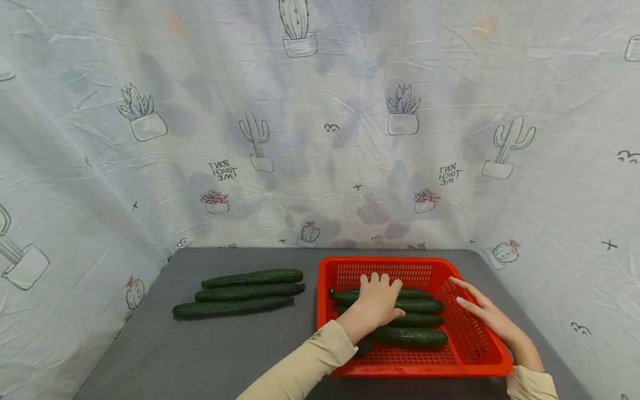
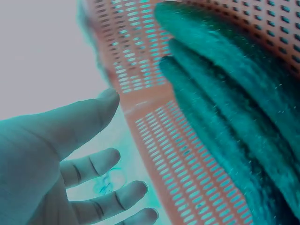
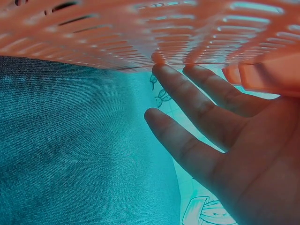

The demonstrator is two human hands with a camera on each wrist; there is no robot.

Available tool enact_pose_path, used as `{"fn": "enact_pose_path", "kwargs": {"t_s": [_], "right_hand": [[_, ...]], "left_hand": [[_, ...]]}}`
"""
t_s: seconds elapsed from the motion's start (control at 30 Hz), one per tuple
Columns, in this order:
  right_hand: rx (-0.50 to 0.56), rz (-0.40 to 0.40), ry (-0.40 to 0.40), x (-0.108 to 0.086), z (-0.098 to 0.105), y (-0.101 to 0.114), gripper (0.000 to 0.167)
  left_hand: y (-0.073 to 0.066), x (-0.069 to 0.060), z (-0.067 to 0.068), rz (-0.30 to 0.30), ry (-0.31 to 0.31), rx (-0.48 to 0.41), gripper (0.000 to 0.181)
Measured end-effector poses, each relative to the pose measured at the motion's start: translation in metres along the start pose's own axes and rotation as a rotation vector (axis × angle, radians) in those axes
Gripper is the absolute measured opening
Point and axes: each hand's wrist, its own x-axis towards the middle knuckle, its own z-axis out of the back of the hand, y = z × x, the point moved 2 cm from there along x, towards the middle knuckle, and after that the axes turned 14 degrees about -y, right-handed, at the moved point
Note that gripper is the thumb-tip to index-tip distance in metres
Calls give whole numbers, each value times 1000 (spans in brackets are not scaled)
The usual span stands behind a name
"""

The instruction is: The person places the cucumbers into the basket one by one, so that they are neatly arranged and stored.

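Overall, a person in cream sleeves (image 1: 330,347) has both hands at a red plastic basket (image 1: 390,260) with mesh walls, which sits toward the right of a grey table (image 1: 225,353). Several dark green cucumbers (image 1: 410,336) lie inside it, mostly side by side and pointing left to right. The left hand (image 1: 377,303) is over them, palm down, its fingers parted and the thumb well away from them; the left wrist view shows nothing in its grasp. Whether it touches a cucumber cannot be told. The right hand (image 1: 492,319) is at the basket's right side, with two digits reaching over the rim. Its fingers are nearly straight and slightly spread, and in the right wrist view some tips meet or almost meet the mesh; exact contact is unclear. To the left of the basket, well apart from it, three more cucumbers (image 1: 250,293) lie roughly parallel on the table. Behind hangs a pale, creased curtain (image 1: 340,205) printed with potted cacti.
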Motion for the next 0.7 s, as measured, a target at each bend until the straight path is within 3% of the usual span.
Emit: {"fn": "enact_pose_path", "kwargs": {"t_s": [0.23,0.7], "right_hand": [[1,-8,1,0,1,4,52],[0,5,-6,-1,0,4,51]], "left_hand": [[15,-15,21,1,-120,-33,37],[59,-51,40,21,-339,-139,37]]}}
